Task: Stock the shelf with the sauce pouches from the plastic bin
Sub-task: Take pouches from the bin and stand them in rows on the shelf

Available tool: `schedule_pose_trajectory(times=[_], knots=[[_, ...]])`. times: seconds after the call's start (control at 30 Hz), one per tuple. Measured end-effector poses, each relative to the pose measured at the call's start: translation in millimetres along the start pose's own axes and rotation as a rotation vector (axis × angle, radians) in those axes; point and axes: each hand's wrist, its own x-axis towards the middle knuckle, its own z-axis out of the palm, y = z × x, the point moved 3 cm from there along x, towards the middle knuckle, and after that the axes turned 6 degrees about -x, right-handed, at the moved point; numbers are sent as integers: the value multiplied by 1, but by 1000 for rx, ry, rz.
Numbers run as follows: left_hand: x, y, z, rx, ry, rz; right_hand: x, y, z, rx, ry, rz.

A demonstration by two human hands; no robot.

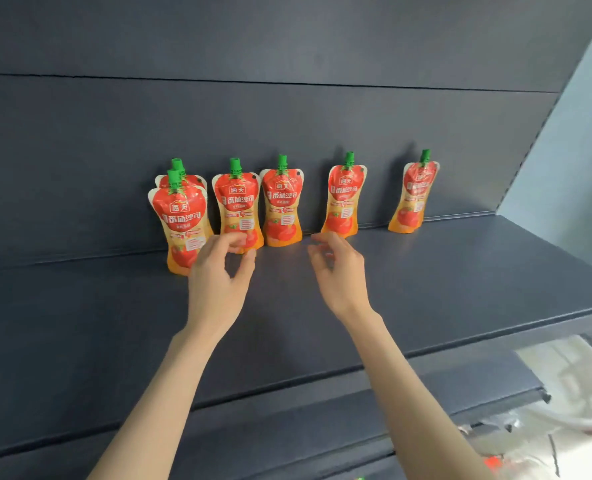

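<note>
Several red and orange sauce pouches with green caps stand upright on the dark shelf (426,278) against its back wall. The leftmost front pouch (180,220) stands ahead of another one (183,176). A second pouch (239,209), a third (282,206), a fourth (344,199) and a far right one (414,199) follow. My left hand (218,275) hovers with loosely curled fingers just in front of the front left pouch and the second one, holding nothing. My right hand (336,268) hangs relaxed above the shelf, in front of the gap between the third and fourth pouches.
A dark back panel (287,116) rises behind the pouches. A pale wall (581,168) bounds the shelf on the right. Below the shelf's front edge at lower right lies a white, blurred plastic object (571,386). A lower shelf ledge (322,410) runs underneath.
</note>
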Motion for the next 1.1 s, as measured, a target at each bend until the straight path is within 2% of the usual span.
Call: schedule_pose_trajectory(times=[0.23,0.43,0.57,0.8,1.0,1.1], knots=[[-117,78,90,-127,-260,31,-132,70,-136,-69,94,170],[-255,142,190,-307,-547,-110,-265,142,-251,-154,175,425],[-313,170,247,-311,-712,-164,-322,181,-305,-186,221,586],[-374,191,350,-293,-995,-254,-369,263,-365,-244,305,807],[-404,182,455,-280,-1156,-390,-371,357,-392,-282,259,977],[-422,161,503,-214,-1181,-479,-373,412,-392,-234,180,1083]])
